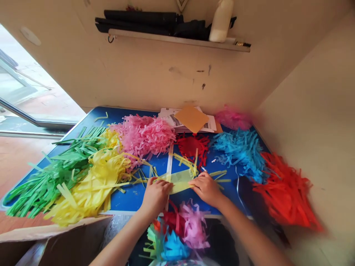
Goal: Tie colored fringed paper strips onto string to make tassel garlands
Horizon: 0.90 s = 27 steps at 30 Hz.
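Observation:
A sheet of yellow tissue paper [181, 180] with cut fringes lies flat across the blue table, between my two hands. My left hand [156, 191] has its fingers curled on the sheet's left end. At the opposite end, my right hand [205, 188] pinches the near edge between thumb and fingers. Fringe strips spread out past both hands. Below my hands, at the table's near edge, hangs a multicoloured tissue tassel bunch [191, 229] in pink, red, blue and green.
Left on the table [133, 197] are green fringes [66, 166], yellow fringes [97, 181] and pink fringes [146, 135]. Blue fringes [241, 149] and red fringes [285, 192] lie right. Behind are stacked papers [191, 118]. A cardboard box [77, 240] stands near left; a shelf [177, 40] hangs above.

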Available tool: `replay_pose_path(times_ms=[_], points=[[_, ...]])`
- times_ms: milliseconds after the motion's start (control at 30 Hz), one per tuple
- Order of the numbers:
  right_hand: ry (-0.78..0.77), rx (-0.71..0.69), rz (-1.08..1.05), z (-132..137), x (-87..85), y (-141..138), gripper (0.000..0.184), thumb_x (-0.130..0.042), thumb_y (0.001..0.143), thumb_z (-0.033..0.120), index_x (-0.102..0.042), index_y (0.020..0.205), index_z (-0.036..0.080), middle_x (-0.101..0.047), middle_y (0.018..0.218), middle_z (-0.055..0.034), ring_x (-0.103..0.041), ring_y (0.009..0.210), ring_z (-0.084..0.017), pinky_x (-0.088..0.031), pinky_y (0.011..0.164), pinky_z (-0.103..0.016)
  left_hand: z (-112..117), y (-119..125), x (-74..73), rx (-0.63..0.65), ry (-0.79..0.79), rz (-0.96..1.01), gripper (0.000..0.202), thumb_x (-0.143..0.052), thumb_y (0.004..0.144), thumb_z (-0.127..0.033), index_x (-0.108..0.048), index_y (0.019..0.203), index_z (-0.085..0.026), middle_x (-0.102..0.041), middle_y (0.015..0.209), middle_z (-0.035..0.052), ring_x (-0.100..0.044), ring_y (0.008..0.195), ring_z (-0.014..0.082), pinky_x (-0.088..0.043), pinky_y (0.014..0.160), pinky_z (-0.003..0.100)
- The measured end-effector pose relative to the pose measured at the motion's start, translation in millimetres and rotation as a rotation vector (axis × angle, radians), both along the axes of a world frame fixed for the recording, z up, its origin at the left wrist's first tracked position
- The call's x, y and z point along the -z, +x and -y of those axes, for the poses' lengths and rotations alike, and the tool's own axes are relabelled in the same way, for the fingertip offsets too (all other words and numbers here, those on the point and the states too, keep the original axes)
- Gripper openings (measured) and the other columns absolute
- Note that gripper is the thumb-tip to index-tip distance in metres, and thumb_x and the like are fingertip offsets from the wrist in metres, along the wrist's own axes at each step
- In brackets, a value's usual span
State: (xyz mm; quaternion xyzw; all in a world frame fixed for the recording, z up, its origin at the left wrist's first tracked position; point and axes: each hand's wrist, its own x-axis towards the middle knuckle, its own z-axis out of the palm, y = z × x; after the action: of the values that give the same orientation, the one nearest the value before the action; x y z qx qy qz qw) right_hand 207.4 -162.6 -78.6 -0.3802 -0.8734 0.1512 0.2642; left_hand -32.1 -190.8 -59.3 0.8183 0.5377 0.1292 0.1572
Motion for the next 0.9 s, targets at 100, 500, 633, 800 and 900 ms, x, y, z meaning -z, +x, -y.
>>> replay_pose_path(times_ms=[100, 500, 633, 800, 900], points=[[-0.042, 0.041, 0.023, 4.1, -1.5, 4.0, 0.013, -0.054, 0.093, 0.016, -0.065, 0.089, 0.021, -0.075, 0.084, -0.0014, -0.067, 0.075, -0.016, -0.034, 0.080, -0.034, 5.0, -6.7, -7.2, -0.022, 0.034, -0.008, 0.034, -0.057, 0.078, -0.012, -0.068, 0.107, -0.027, -0.074, 0.104, 0.0043, -0.063, 0.106, 0.0253, -0.028, 0.102, 0.049], [-0.316, 0.328, 0.157, -16.9, 2.2, -7.6, 0.016, -0.056, 0.092, 0.027, -0.068, 0.082, 0.023, -0.073, 0.080, 0.0017, -0.066, 0.076, -0.016, -0.038, 0.079, -0.029, -15.5, 5.1, 0.5, -0.226, -0.140, -0.109, 0.035, -0.042, 0.095, -0.038, -0.072, 0.085, -0.023, -0.075, 0.076, 0.0047, -0.068, 0.077, 0.0204, -0.036, 0.086, 0.036], [-0.303, 0.410, 0.191, -23.3, 4.6, -18.7, 0.013, -0.058, 0.089, 0.026, -0.068, 0.082, 0.022, -0.072, 0.090, -0.0018, -0.065, 0.079, -0.017, -0.038, 0.068, -0.026, -21.8, 12.8, 3.6, -0.321, -0.110, -0.184, 0.034, -0.042, 0.093, -0.037, -0.071, 0.086, -0.022, -0.075, 0.072, 0.0069, -0.068, 0.071, 0.0227, -0.034, 0.087, 0.040], [-0.296, 0.444, 0.235, -25.0, 4.5, -22.1, 0.012, -0.060, 0.088, 0.029, -0.068, 0.080, 0.023, -0.072, 0.088, -0.0007, -0.065, 0.078, -0.017, -0.038, 0.065, -0.025, -24.0, 15.3, 5.4, -0.344, -0.109, -0.214, 0.031, -0.044, 0.090, -0.037, -0.071, 0.083, -0.022, -0.075, 0.072, 0.0067, -0.068, 0.070, 0.0231, -0.035, 0.084, 0.038], [-0.295, 0.456, 0.255, -26.8, 5.1, -22.2, 0.013, -0.059, 0.089, 0.029, -0.068, 0.081, 0.024, -0.072, 0.089, -0.0005, -0.066, 0.079, -0.017, -0.039, 0.065, -0.025, -25.4, 14.5, 6.4, -0.342, -0.111, -0.219, 0.032, -0.044, 0.090, -0.037, -0.071, 0.083, -0.022, -0.075, 0.072, 0.0066, -0.068, 0.069, 0.0232, -0.035, 0.082, 0.038]])
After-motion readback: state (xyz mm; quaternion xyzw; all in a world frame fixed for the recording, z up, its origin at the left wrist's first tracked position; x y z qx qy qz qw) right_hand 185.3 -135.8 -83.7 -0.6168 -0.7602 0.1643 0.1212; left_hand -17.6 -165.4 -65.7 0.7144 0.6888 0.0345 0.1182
